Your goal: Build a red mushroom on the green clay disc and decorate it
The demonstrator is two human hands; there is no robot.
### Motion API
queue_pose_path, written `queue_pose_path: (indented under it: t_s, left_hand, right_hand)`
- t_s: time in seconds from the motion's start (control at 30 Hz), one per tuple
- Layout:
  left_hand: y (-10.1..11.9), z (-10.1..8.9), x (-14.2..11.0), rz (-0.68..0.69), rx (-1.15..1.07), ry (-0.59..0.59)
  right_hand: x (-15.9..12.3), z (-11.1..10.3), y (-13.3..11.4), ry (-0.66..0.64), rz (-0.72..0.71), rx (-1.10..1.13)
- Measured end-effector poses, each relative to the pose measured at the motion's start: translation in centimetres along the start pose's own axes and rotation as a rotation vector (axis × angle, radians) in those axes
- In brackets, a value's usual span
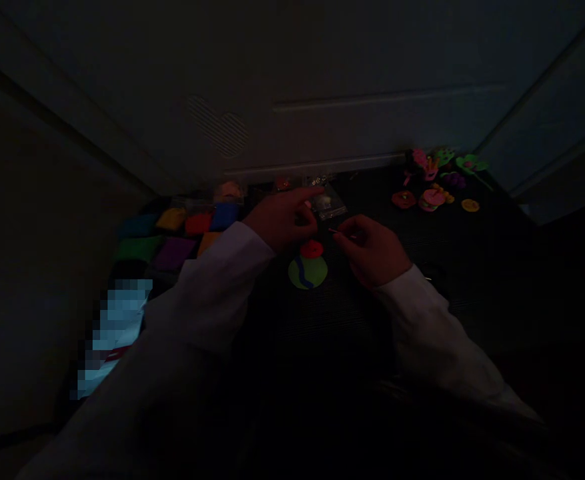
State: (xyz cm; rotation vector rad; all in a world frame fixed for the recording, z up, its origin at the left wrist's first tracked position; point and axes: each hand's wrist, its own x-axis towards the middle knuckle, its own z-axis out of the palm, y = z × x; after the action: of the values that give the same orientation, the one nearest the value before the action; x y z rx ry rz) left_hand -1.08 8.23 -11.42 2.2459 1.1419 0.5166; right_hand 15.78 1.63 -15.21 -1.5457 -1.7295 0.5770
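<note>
You had the dark desk (352, 307) in dim light, with a pale panel (332, 130) rising behind it. Far to the right stood a cluster of small coloured figures: a pink flower (419, 159), a green flower (472, 164), a purple piece (454, 179), a red round piece (403, 199), a pink layered piece (431, 199) and a yellow disc (470, 205). At your lower left glowed a bright, pixelated patch (117, 327). Your left sleeve (217, 287) cut across your view of the packets and partly hid an orange packet (209, 241).

Those packets lay in rough rows, among them a yellow packet (171, 219), a blue packet (225, 217), a green packet (137, 249) and a purple packet (175, 254). Behind them a clear container (230, 192) held something peach-coloured. A clear bag (333, 210), partly behind your left hand (283, 219), showed something pale inside (too dim to name).

Your right hand (375, 248) pinched a thin stick (332, 231) between thumb and finger. Your left hand had its index finger stretched out; whether its thumb pinched anything, you could not tell. The green disc (317, 272), with a blue strip (301, 272) and a red piece (312, 249) at its top edge, lay on the desk just below the hands.
</note>
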Motion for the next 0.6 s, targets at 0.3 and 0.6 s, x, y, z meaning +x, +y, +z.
queue_pose_path:
  t_s: [0.3, 0.6]
  left_hand:
    - [0.0, -1.7, -4.7, -0.127, -0.55, 0.329]
    - [1.8, -1.3, -10.7, -0.255, -0.723, 0.542]
  right_hand:
    - [0.5, -0.8, 0.1, 0.124, 0.052, 0.098]
    - [0.0, -1.3, 0.6, 0.184, 0.061, 0.238]
